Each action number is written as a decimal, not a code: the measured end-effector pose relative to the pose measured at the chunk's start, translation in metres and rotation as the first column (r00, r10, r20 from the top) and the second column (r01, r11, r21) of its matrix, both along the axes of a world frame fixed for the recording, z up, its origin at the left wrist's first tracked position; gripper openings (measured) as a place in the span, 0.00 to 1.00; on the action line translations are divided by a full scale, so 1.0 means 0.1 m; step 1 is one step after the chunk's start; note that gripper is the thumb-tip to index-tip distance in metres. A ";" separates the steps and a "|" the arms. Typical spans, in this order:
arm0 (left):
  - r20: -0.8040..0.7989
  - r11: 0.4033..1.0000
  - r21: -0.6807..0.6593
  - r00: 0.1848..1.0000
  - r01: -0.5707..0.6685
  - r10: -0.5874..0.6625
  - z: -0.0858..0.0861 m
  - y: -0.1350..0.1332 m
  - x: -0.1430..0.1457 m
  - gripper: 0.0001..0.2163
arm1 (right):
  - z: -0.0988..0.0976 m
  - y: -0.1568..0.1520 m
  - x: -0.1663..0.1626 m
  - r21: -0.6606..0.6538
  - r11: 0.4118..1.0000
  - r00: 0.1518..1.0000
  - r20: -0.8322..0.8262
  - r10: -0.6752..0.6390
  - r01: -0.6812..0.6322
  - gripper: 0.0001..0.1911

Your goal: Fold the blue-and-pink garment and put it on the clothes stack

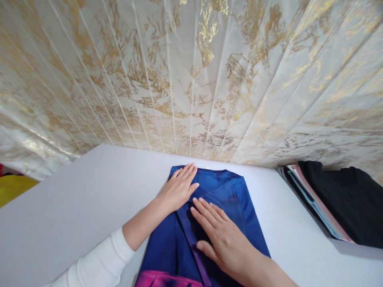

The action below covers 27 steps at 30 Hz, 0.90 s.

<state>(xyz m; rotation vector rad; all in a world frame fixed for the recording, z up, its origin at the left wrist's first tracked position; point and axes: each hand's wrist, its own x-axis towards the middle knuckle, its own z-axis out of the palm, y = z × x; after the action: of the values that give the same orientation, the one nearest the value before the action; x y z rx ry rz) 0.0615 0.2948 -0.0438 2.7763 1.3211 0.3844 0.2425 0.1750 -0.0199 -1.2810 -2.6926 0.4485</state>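
Note:
A dark blue shirt (254,223) lies on the white table, its neckline toward the far edge and its sides folded inward. A purple stripe runs down its middle, and a pink patterned band crosses it at the bottom of the view. Flat on the shirt's upper left part, near the collar, rests my left hand (181,187) with fingers stretched out. My right hand (223,235) is spread over the middle of the shirt, palm down, fingers pointing up and left. Neither hand grips the cloth. The shirt's lower end is cut off by the frame.
On the right, a stack of folded clothes (344,199) has a black garment on top, with pink, light blue and grey layers below. The white table (89,199) meets a gold-patterned pale curtain (191,79) at the back. Something yellow (14,187) shows beyond the left edge.

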 end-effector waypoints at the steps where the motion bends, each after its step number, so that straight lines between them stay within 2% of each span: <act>1: -0.002 1.000 0.000 1.000 0.002 -0.002 -0.03 -0.01 0.00 0.25 | -0.05 -0.02 -0.01 -0.014 1.000 1.000 0.002 0.016 -0.016 0.33; 4: -0.003 1.000 -0.011 1.000 0.002 -0.002 -0.14 0.01 -0.01 0.25 | -0.16 -0.03 -0.05 -0.040 0.998 0.999 -0.017 0.043 -0.043 0.34; 7: 0.004 1.000 -0.013 1.000 0.011 -0.011 -0.16 0.04 -0.03 0.25 | -0.16 -0.03 -0.05 -0.057 0.997 0.997 -0.063 0.049 -0.053 0.35; 10: 0.032 1.000 -0.002 0.999 0.021 -0.021 -0.02 -0.02 -0.02 0.24 | -0.08 0.03 0.08 -0.079 0.996 0.991 -0.127 0.036 -0.046 0.32; 12: 0.063 0.999 0.009 0.997 0.044 -0.044 0.14 -0.16 0.05 0.24 | -0.04 0.14 0.27 -0.041 0.998 0.986 -0.161 -0.051 0.045 0.29; 15: 0.073 0.992 -0.015 0.989 0.129 -0.127 0.34 -0.52 0.24 0.24 | -0.09 0.33 0.60 0.089 0.968 0.960 -0.178 -0.218 0.236 0.27; 17: 0.050 0.969 -0.096 0.973 0.228 -0.225 0.39 -0.78 0.39 0.25 | -0.16 0.42 0.78 0.145 0.943 0.946 -0.172 -0.273 0.299 0.26; 19: 0.025 0.928 -0.203 0.949 0.312 -0.314 0.36 -0.98 0.51 0.27 | -0.22 0.47 0.86 0.187 0.932 0.945 -0.169 -0.281 0.311 0.27; 21: 0.015 0.902 -0.275 0.940 0.332 -0.341 0.28 -1.09 0.58 0.29 | -0.27 0.48 0.88 0.229 0.924 0.948 -0.166 -0.272 0.306 0.27; 24: 0.031 0.898 -0.299 0.944 0.322 -0.328 0.17 -1.10 0.60 0.30 | -0.33 0.49 0.89 0.261 0.908 0.943 -0.145 -0.299 0.328 0.27; 27: 0.023 0.873 -0.351 0.935 0.340 -0.355 0.12 -1.07 0.58 0.33 | -0.40 0.51 0.91 0.253 0.893 0.928 -0.096 -0.360 0.372 0.29</act>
<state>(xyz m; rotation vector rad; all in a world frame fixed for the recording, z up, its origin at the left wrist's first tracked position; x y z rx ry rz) 0.1195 0.1880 -0.0314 2.6431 0.7692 0.0606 0.3330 0.2262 -0.0594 -1.6165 -2.2921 0.0636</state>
